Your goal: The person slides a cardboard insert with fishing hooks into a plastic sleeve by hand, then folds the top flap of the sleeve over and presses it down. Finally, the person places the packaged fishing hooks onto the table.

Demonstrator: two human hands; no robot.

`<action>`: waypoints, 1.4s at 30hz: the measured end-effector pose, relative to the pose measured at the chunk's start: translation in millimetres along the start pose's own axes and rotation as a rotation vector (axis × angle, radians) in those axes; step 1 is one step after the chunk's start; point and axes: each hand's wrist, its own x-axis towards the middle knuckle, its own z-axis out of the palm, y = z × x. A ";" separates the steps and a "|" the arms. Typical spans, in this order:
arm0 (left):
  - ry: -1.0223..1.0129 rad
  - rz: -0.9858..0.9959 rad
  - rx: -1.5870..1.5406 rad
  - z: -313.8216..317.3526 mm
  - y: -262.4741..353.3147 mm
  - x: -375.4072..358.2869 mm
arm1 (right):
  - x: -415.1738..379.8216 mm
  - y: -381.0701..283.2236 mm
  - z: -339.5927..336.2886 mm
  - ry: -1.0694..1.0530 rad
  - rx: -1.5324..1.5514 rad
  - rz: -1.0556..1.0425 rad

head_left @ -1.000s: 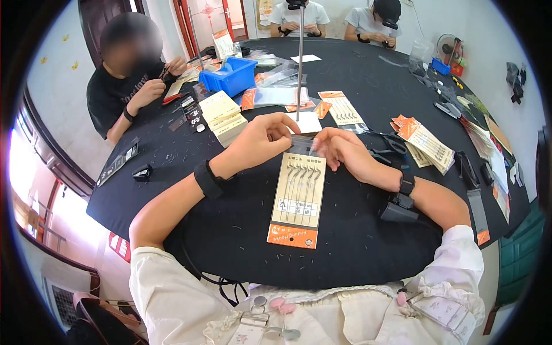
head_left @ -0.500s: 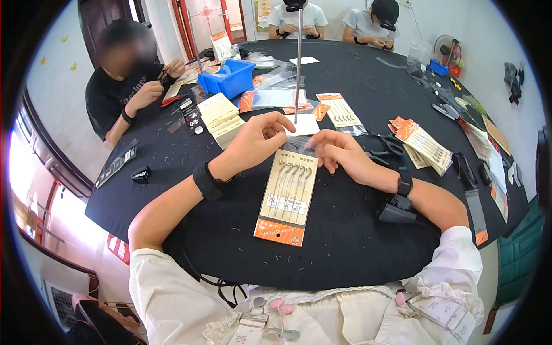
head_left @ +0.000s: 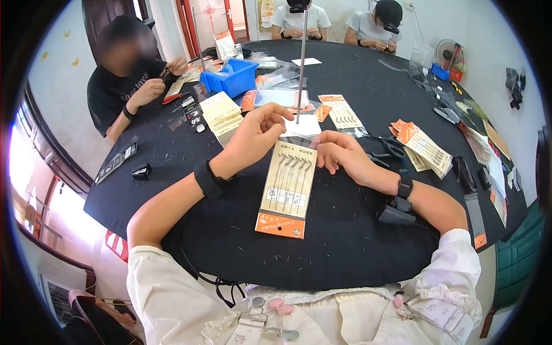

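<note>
A clear packet of fishing hooks with a cream card and an orange end hangs over the black table, its orange end towards me. My left hand is at the upper left of the packet, fingers curled around its clear plastic end. On the other side, my right hand pinches the same plastic end near the packet's upper right corner. Several curved hooks show through the plastic. A white card lies just beyond my fingers, at the foot of a metal rod.
Left of centre are a blue bin and a stack of cream cards. Hook packets and black scissors lie to the right. A person in black sits at the left; two people in white sit across.
The packet has moved slightly away from me, with its orange end further from the table's near edge. Both hands stay at its plastic end.
</note>
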 end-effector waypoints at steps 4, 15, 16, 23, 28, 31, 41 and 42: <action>0.013 -0.027 0.058 -0.7 3.2 -1.0 | -0.1 0.2 0.3 0.000 -0.003 -0.024; 0.036 0.027 0.313 1.0 -0.1 -3.7 | -0.2 -0.5 0.6 -0.002 -0.028 -0.030; 0.036 0.027 0.313 0.4 2.0 -3.7 | -0.3 -0.6 0.4 -0.020 -0.026 -0.034; -0.095 0.174 0.370 4.0 10.2 -6.5 | -1.5 -2.0 4.5 -0.106 -0.099 -0.056; -0.144 0.223 0.360 8.4 13.8 -9.1 | -3.5 -6.5 6.5 -0.164 -0.160 -0.072; -0.160 0.198 0.354 9.2 15.8 -10.2 | -3.0 -5.5 6.5 -0.184 -0.184 -0.077; -0.187 0.172 0.314 11.8 16.5 -9.5 | -3.1 -3.5 4.0 -0.200 -0.197 -0.074; -0.185 0.172 0.317 12.0 16.0 -9.3 | -2.8 -3.0 3.5 -0.206 -0.211 -0.076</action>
